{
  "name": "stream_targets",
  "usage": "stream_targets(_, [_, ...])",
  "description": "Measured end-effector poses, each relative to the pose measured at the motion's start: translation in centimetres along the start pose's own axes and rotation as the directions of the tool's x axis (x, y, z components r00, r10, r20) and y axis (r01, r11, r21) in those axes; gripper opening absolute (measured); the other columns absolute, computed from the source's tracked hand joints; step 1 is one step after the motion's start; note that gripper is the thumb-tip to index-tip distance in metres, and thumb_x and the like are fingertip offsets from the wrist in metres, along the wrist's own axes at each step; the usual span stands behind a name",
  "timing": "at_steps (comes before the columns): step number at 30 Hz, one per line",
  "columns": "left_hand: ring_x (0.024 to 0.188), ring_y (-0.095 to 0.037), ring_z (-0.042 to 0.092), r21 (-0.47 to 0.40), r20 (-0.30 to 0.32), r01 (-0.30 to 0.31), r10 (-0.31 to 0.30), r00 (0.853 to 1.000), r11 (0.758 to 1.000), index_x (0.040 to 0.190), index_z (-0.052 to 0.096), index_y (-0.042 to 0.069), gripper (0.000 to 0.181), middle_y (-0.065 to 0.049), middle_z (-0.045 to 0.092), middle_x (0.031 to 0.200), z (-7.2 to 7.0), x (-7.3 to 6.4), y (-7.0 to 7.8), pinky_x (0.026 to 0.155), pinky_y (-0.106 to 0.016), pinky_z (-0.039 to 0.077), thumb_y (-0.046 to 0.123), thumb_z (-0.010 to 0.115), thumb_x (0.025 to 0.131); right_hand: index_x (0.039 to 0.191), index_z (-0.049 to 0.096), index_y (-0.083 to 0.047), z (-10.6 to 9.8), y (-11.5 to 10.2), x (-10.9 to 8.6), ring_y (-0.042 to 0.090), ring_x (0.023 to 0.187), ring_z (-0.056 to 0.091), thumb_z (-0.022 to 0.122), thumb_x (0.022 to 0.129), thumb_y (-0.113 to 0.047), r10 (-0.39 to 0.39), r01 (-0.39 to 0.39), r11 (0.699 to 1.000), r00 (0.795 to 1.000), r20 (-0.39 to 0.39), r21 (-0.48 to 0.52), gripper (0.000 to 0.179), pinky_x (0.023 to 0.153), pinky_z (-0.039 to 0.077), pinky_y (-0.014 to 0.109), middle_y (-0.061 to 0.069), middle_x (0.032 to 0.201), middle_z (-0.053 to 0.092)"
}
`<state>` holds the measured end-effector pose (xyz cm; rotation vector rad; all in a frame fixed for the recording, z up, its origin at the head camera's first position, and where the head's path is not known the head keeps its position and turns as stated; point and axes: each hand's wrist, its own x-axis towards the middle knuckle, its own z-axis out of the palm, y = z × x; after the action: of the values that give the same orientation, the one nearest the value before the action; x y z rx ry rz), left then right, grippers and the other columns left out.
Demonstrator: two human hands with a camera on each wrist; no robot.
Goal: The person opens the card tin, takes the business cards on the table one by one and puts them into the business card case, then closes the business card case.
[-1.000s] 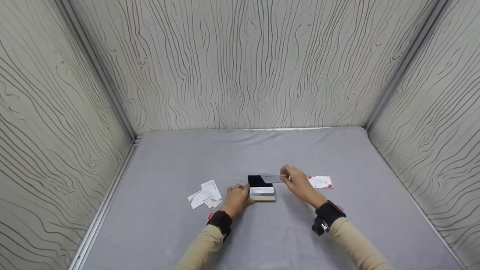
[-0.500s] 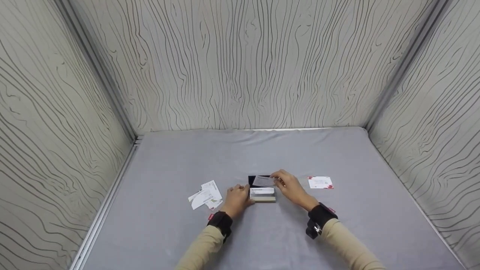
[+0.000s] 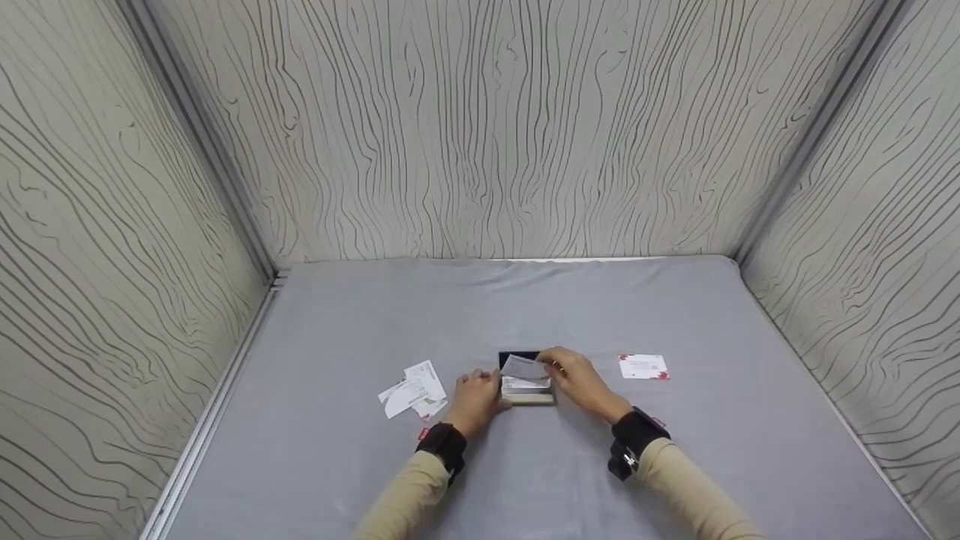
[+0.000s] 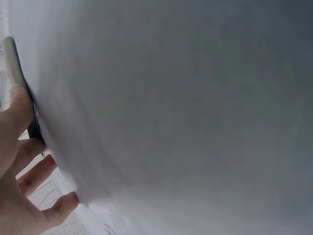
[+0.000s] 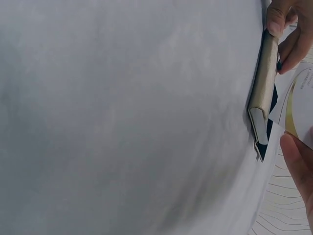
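Observation:
A small card case (image 3: 527, 400) with a beige outside and a dark inside lies opened at the middle of the table, with cards in its near half. My left hand (image 3: 474, 401) holds the case by its left end, the thumb on the near edge (image 4: 14, 63) and the other fingers farther back. Between thumb and fingers my right hand (image 3: 581, 379) pinches a business card (image 3: 523, 367), tilted just above the case. In the right wrist view this card (image 5: 301, 100) shows a gold curved stripe, apart from the case's beige spine (image 5: 264, 73).
Several white cards (image 3: 412, 390) lie overlapping to the left of my left hand. One card with red corners (image 3: 643, 366) rests at the right, beyond my right hand. Grey cloth (image 3: 360, 315) covers the table, with patterned panels behind and at both sides.
My right hand has moved left and slightly nearer, bringing the card from the case's right side to above it. The left hand has kept its place on the case.

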<state>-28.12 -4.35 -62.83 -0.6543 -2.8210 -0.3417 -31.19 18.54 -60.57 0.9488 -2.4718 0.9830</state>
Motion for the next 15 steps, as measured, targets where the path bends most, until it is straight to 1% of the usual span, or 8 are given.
stream_targets(7, [0.103,-0.027,0.062,0.008,0.003,0.009,-0.009,1.000,1.000,0.121,0.064,0.002,0.055,-0.012,0.070,0.107,0.1,0.1,0.0,0.084,-0.045,0.047,0.039,0.076,0.083,0.103,0.071,0.000,0.2,0.4,-0.1,0.023,0.080,0.065,0.066,0.084,0.013,-0.030,0.030,1.000,0.999,-0.017,0.004,0.024,0.072,0.053,0.038,0.009,0.091,0.068])
stream_targets(15, [0.102,-0.027,0.061,0.005,0.008,0.019,-0.019,1.000,1.000,0.121,0.063,0.003,0.054,-0.011,0.071,0.107,0.5,0.2,0.0,0.083,-0.045,0.046,0.040,0.076,0.083,0.105,0.073,-0.001,1.0,0.7,-0.1,0.020,0.078,0.062,0.066,0.084,0.012,0.002,-0.002,1.000,1.000,-0.011,-0.011,0.026,0.070,0.052,0.035,0.007,0.088,0.064])
